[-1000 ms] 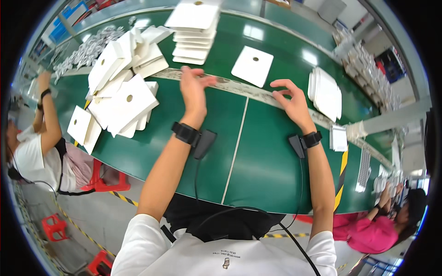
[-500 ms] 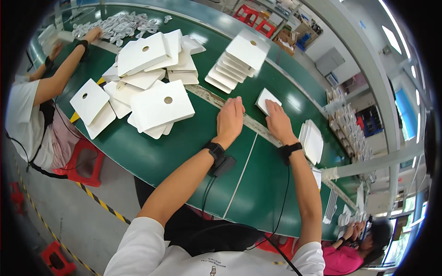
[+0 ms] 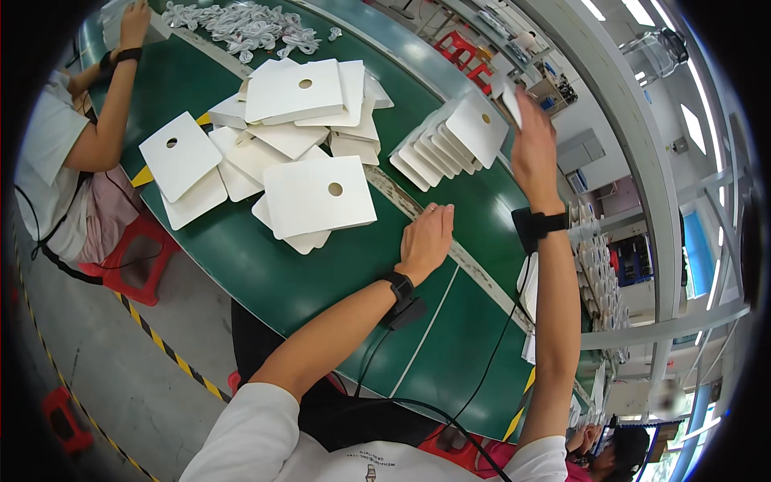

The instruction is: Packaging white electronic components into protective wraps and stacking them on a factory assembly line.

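My right hand (image 3: 533, 149) is raised past the far side of the table, its fingers closed on a white flat piece (image 3: 511, 106). That piece is partly hidden by the hand and blurred, so its exact kind is unclear. My left hand (image 3: 427, 241) rests on the green table by the worn strip, fingers loosely extended and close together, nothing visible in it. Ahead of it a row of white flat boxes (image 3: 474, 132) leans in a slanted stack, the front one with a round hole. To its left lies a loose pile of similar white boxes (image 3: 317, 197).
A heap of white coiled cables (image 3: 241, 28) lies at the far left. Beside it a co-worker's hand (image 3: 135, 24) holds a white item. A red stool (image 3: 136, 261) stands at left. More white pieces (image 3: 528, 281) lie behind my right forearm. A metal frame post (image 3: 654, 185) rises at right.
My right hand has lifted from the table and moved up and away with the white piece. My left hand stays by the strip. The view has shifted, and the co-worker's hands are raised.
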Available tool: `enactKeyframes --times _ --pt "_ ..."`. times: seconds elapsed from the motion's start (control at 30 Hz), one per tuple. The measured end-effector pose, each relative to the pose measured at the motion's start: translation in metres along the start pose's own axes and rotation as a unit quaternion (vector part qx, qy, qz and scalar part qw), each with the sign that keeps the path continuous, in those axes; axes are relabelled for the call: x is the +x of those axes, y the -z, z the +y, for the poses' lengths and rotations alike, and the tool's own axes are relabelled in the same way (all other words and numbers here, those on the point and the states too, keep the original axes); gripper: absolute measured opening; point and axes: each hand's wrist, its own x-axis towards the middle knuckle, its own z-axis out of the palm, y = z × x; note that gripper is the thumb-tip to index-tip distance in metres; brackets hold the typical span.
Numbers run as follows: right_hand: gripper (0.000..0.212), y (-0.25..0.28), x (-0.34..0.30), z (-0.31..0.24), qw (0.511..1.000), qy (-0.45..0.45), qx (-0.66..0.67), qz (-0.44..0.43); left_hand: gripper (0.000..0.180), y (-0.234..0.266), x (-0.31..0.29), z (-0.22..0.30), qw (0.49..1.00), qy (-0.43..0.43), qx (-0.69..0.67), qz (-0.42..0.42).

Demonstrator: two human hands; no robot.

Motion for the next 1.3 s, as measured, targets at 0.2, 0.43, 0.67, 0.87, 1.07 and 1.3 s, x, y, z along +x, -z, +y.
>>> enactKeyframes --times 0.2,0.43,0.67,0.87,1.07,1.3 --pt "0.064 -0.031 0.006 -0.011 0.996 0.034 -0.041 -0.074 0.043 0.000 -0.001 -0.004 1.000 -0.003 0.002 0.016" --pt "0.065 -0.035 0.007 -0.014 0.994 0.019 -0.006 -0.104 0.043 0.001 -0.001 -0.004 1.000 -0.017 0.021 0.005" --pt "0.078 -0.018 0.006 -0.013 0.993 0.023 -0.010 -0.116 0.043 -0.001 0.000 0.000 1.000 0.001 -0.011 0.011" --pt "0.081 0.012 -0.011 -0.024 0.991 -0.008 0.063 -0.119 0.043 -0.001 -0.001 -0.006 1.000 0.002 -0.007 0.007" --pt "0.074 0.037 -0.166 0.043 0.901 -0.307 0.291 -0.098 0.045 0.001 -0.003 -0.001 1.000 0.001 0.004 -0.007" --pt "0.074 0.070 -0.410 0.090 0.901 -0.353 0.091 -0.234 0.050 -0.002 0.004 0.003 0.998 -0.013 0.051 -0.035"
